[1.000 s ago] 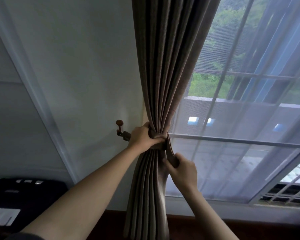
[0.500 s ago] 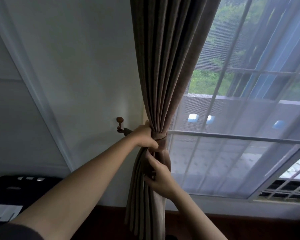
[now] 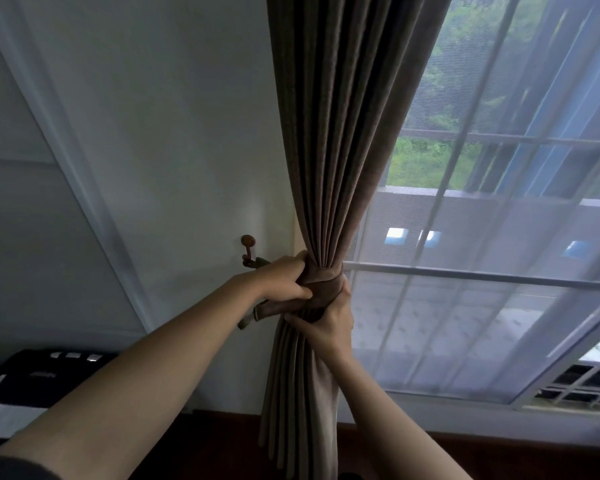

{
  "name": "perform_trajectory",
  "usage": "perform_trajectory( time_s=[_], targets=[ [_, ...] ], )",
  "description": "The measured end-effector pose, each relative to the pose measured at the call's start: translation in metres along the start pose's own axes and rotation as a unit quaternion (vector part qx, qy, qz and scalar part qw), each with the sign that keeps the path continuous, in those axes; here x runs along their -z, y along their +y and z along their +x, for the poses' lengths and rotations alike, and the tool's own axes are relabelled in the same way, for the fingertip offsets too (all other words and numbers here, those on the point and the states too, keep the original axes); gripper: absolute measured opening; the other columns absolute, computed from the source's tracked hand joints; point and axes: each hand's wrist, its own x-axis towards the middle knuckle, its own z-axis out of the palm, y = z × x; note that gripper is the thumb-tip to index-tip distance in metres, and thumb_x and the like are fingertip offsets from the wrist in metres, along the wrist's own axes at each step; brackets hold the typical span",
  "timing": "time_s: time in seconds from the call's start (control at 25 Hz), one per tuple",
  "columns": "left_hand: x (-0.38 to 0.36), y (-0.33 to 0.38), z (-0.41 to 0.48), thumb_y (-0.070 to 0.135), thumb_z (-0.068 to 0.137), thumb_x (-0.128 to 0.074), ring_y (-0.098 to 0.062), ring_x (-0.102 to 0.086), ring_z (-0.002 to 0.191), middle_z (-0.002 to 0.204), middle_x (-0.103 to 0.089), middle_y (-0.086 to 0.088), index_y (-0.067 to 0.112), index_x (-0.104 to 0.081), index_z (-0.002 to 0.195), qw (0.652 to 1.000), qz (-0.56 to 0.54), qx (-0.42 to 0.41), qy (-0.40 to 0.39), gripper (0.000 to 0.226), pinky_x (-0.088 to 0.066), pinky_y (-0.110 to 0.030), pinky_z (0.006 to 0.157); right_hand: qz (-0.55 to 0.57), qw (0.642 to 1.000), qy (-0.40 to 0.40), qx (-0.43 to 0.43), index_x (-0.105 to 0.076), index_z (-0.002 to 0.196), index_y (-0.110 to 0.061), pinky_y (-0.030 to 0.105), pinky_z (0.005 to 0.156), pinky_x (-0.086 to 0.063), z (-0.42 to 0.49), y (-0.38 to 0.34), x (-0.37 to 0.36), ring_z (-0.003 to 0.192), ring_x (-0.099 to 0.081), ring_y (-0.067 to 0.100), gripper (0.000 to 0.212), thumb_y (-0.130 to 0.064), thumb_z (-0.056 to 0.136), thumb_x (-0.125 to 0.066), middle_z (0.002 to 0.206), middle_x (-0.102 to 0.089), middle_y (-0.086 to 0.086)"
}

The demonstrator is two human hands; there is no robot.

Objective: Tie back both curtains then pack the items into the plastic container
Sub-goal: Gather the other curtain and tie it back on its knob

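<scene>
A brown pleated curtain (image 3: pixel 340 140) hangs in the middle of the head view, gathered into a bunch at window-sill height. A brown fabric tieback (image 3: pixel 323 289) wraps around the bunch. My left hand (image 3: pixel 284 277) grips the gathered curtain and the tieback from the left side. My right hand (image 3: pixel 326 327) clasps the bunch just below, its fingers closed over the tieback band. The tieback's loose end (image 3: pixel 257 311) sticks out to the left under my left wrist. A wooden wall hook (image 3: pixel 248 245) sits on the wall just left of my left hand.
A sheer white curtain (image 3: pixel 482 271) covers the window to the right. The white wall (image 3: pixel 153 150) fills the left side. A dark piece of furniture or device (image 3: pixel 21 375) with pale buttons sits at lower left. A dark wooden ledge (image 3: pixel 465 452) runs below the window.
My right hand has brought the tieback from the right side around the front of the curtain and risen to clasp the bunch. My left hand kept its grip near the hook.
</scene>
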Motion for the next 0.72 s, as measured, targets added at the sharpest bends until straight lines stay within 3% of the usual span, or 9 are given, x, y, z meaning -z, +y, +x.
perform_trajectory(
  time_s=[0.08, 0.2, 0.36, 0.48, 0.6, 0.72],
  targets=[
    [0.004, -0.007, 0.0, 0.012, 0.082, -0.061, -0.024, -0.057, 0.091, 0.1, -0.057, -0.009, 0.009, -0.031, 0.131, 0.999, 0.042, -0.014, -0.019, 0.057, -0.046, -0.032, 0.073, -0.025, 0.999, 0.025, -0.009, -0.01, 0.143, -0.023, 0.05, 0.098, -0.043, 0.006, 0.001, -0.008, 0.118, -0.051, 0.029, 0.118, -0.055, 0.053, -0.079, 0.135, -0.048, 0.004],
    [0.01, -0.014, 0.002, 0.003, 0.084, -0.055, -0.028, -0.057, 0.095, 0.103, -0.058, -0.016, 0.008, -0.033, 0.128, 0.995, 0.088, -0.035, -0.025, 0.049, -0.05, -0.041, 0.08, 0.004, 0.999, 0.034, -0.041, -0.011, 0.139, -0.029, 0.052, 0.094, -0.044, 0.012, 0.002, -0.013, 0.111, -0.054, 0.034, 0.106, -0.044, 0.057, -0.078, 0.123, -0.055, 0.006],
    [0.015, -0.019, 0.004, 0.002, 0.091, -0.044, -0.027, -0.057, 0.087, 0.096, -0.057, -0.013, 0.007, -0.044, 0.119, 0.989, 0.133, -0.063, 0.004, 0.028, -0.049, -0.041, 0.078, -0.041, 0.998, 0.034, -0.016, -0.017, 0.141, -0.012, 0.043, 0.098, -0.039, 0.02, 0.004, -0.008, 0.105, -0.056, 0.034, 0.097, -0.027, 0.064, -0.075, 0.114, -0.059, 0.005],
    [0.017, -0.037, -0.003, 0.006, 0.094, -0.042, -0.022, -0.056, 0.087, 0.1, -0.06, -0.008, 0.01, -0.055, 0.112, 0.977, 0.191, -0.084, 0.054, 0.022, -0.041, -0.032, 0.068, -0.08, 0.997, 0.016, -0.003, -0.018, 0.142, -0.009, 0.036, 0.1, -0.03, 0.026, 0.008, -0.003, 0.109, -0.055, 0.028, 0.096, -0.024, 0.065, -0.075, 0.109, -0.048, -0.009],
    [0.008, -0.056, -0.014, 0.018, 0.099, -0.04, -0.015, -0.052, 0.083, 0.101, -0.056, -0.003, 0.009, -0.058, 0.106, 0.979, 0.169, -0.087, 0.074, 0.021, -0.033, -0.026, 0.067, -0.094, 0.996, -0.002, -0.003, -0.019, 0.141, -0.011, 0.035, 0.097, -0.029, 0.031, 0.011, -0.004, 0.109, -0.056, 0.026, 0.095, -0.029, 0.064, -0.073, 0.108, -0.04, -0.013],
    [-0.001, -0.063, -0.03, 0.022, 0.101, -0.037, -0.007, -0.048, 0.083, 0.098, -0.048, 0.007, 0.013, -0.057, 0.11, 0.985, 0.115, -0.09, 0.096, 0.023, -0.032, -0.018, 0.066, -0.092, 0.996, -0.003, -0.006, -0.017, 0.141, -0.012, 0.035, 0.097, -0.027, 0.033, 0.014, -0.005, 0.108, -0.055, 0.026, 0.095, -0.029, 0.066, -0.073, 0.105, -0.043, -0.013]
  ],
)
